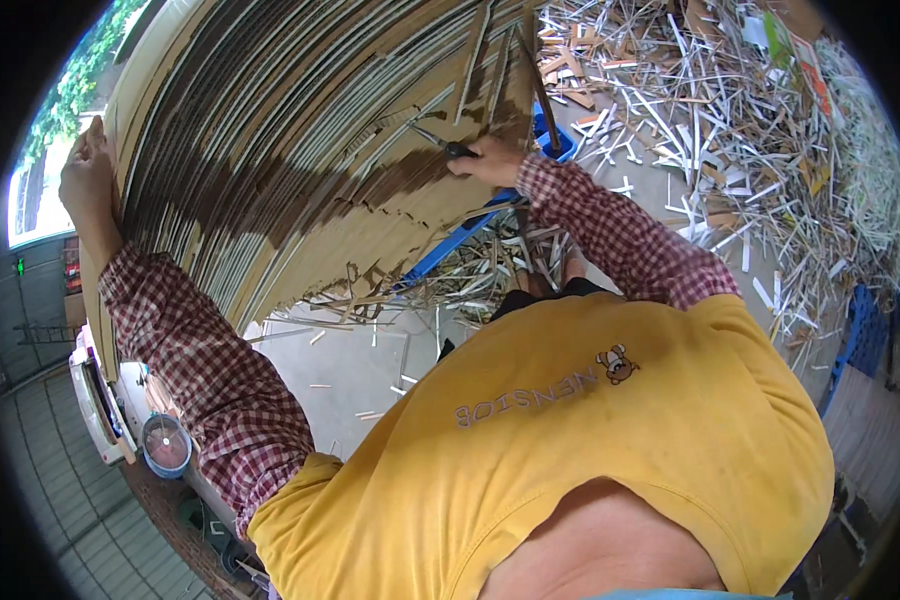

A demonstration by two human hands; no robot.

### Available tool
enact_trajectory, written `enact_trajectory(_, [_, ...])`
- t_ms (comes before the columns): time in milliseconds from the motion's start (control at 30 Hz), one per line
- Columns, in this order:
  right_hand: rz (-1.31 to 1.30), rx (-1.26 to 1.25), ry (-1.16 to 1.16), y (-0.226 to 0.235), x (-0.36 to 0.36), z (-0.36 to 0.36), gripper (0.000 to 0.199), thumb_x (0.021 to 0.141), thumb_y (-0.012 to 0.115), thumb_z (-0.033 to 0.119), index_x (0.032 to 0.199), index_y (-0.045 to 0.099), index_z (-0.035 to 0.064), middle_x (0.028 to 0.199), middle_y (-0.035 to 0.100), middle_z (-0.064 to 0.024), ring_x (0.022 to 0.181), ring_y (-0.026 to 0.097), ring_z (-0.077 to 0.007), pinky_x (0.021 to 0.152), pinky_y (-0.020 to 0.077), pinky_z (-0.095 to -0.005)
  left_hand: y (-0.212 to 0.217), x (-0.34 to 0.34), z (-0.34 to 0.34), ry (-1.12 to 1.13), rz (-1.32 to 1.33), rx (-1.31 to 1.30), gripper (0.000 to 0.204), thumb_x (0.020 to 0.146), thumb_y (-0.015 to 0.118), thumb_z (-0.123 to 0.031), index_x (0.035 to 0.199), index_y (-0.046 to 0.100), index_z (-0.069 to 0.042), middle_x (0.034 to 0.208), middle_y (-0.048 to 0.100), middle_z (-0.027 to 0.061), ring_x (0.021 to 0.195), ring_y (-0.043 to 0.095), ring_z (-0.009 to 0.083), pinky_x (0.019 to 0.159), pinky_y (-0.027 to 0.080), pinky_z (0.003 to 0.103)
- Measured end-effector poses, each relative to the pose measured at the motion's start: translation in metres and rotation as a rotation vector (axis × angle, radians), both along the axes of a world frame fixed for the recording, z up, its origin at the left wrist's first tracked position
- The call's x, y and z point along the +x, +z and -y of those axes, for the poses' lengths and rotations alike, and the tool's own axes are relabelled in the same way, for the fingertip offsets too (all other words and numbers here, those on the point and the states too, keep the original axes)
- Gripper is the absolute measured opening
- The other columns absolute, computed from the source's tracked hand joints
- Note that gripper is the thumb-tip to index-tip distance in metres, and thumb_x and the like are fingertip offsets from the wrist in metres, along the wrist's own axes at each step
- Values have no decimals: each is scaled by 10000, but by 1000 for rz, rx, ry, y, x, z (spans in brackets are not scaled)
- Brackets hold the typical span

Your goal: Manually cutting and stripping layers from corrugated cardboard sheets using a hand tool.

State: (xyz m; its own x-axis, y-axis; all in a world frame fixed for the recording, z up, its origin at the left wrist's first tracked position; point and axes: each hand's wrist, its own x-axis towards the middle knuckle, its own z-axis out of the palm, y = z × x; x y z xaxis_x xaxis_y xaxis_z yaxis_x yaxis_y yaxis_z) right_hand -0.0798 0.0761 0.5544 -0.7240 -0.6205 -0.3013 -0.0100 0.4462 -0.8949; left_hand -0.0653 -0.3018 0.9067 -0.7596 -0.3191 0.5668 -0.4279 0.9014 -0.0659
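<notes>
Left hand (85, 170) is pressed against the far left edge of the cardboard stack (300, 150), fingers curled over the edge. Right hand (490, 160) is closed around a dark-handled tool (440, 143) (a knife or cutter, blade too small to tell), tip pointing up-left into the stack's stepped right edge. The stack lies between both hands, its long axis running left to right; the right hand is nearer the cut edge. Sheets are brown, corrugated, with ragged edges. Thin white and brown offcut strips (710, 130) litter the floor (370, 360) to the right.
</notes>
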Motion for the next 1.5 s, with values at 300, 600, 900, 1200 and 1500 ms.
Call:
enact_trajectory(300, [-144,33,174,-49,101,-83,389,743,565,357,949,569,27,696,575,-179,679,576,-282,639,437,-395,-2,2,-7,-2,-32,18,516,813,416,-553,1063,595,-138,964,619,121,934,575,274,788,430,338])
enact_trajectory(600, [-164,-138,102,-51,27,-45,478,749,540,490,762,605,16,575,523,-88,536,493,-172,541,392,-321,0,-2,-1,42,-29,4,554,795,412,-587,1111,569,-159,1047,588,127,1017,535,280,868,401,353])
enact_trajectory(900, [-15,-11,-169,-19,4,10,487,716,573,482,621,602,5,511,481,-63,453,434,-156,500,360,-315,-3,1,-7,4,-66,-1,563,799,407,-589,1077,589,-136,980,607,150,967,560,284,829,419,357])
enact_trajectory(1200, [-16,168,-58,-25,13,7,538,703,574,528,685,616,-8,610,530,-121,566,519,-203,574,399,-336,-2,1,-6,-30,-63,-10,560,806,394,-587,1067,594,-134,946,614,158,960,560,303,818,423,359])
enact_trajectory(1500, [104,-1,-134,-11,20,33,460,763,558,454,791,620,-1,681,580,-132,660,567,-230,655,428,-354,-5,3,-12,-48,-90,-5,533,817,397,-558,1057,593,-124,902,620,160,920,572,316,799,428,366])
